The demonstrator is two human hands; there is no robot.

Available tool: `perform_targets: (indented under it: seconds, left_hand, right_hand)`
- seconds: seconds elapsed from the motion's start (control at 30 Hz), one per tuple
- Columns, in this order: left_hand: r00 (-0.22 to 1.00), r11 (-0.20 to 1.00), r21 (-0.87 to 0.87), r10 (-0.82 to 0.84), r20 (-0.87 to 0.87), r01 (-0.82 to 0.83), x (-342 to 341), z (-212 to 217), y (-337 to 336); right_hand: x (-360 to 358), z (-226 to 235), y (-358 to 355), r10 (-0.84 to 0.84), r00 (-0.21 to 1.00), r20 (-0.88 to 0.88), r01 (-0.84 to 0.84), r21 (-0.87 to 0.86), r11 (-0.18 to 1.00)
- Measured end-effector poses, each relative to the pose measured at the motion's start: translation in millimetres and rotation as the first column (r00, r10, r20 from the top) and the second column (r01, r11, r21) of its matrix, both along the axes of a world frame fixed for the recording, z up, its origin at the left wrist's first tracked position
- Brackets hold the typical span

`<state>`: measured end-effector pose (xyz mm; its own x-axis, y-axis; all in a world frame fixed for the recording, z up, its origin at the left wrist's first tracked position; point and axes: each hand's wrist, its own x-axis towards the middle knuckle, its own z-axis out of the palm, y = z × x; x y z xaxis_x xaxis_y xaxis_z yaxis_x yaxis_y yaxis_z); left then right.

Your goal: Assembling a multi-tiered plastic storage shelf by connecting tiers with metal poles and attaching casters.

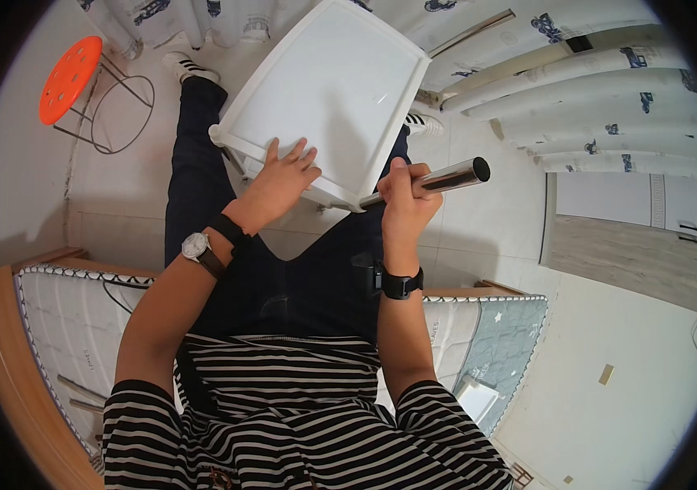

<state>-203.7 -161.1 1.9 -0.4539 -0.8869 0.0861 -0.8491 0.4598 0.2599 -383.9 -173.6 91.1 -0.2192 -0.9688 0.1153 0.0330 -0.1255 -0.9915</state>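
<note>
Pale tiled floor (467,233) fills the far part of the head camera's view, bounded by white curtains printed with dark vehicle motifs (594,114). A round orange stool with perforated seat and metal legs (69,80) stands off to the left, and a white quilted mattress (62,327) in a wooden frame lies behind the seated person.

Between the person's legs sits a white plastic tray-like panel with a raised rim (316,90). What bears it from below is mostly hidden. A shiny round metal tube (456,175) slants from the panel's near right corner out to the right, its hollow dark end pointing away. Whether its inner end is seated in the corner or only lies against it, I cannot tell.

For good handling, the panel would best be braced firmly by the left palm, with the tube held in line with the corner and any pressure put straight along its length; a sideways push could tilt the panel or strain the plastic.

The left grip (283,181) is spread, fingers fanned over the panel's near edge and pinching nothing. The right grip (407,200) is wrapped around the tube close to that corner, fingers curled and thumb laid along the near side.
</note>
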Motion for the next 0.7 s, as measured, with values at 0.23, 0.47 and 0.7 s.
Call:
perform_targets:
  seconds: [0.23,0.47,0.7]
  left_hand:
    - [1.0,1.0,0.029,0.011,-0.012,-0.01,-2.8,-3.6,0.6]
    - [0.999,1.0,0.017,0.011,0.037,-0.012,-6.6,-2.9,2.1]
    - [0.995,1.0,0.017,-0.003,-0.102,0.005,1.5,-0.5,3.0]
  right_hand:
    - [-2.9,-3.7,1.1,-0.039,0.999,-0.001,0.039,0.007,0.999]
    - [-6.1,-9.9,6.8,-0.025,0.996,0.091,0.025,-0.003,1.0]
    - [-2.1,-15.2,9.2,-0.057,0.998,0.028,0.056,0.011,0.998]
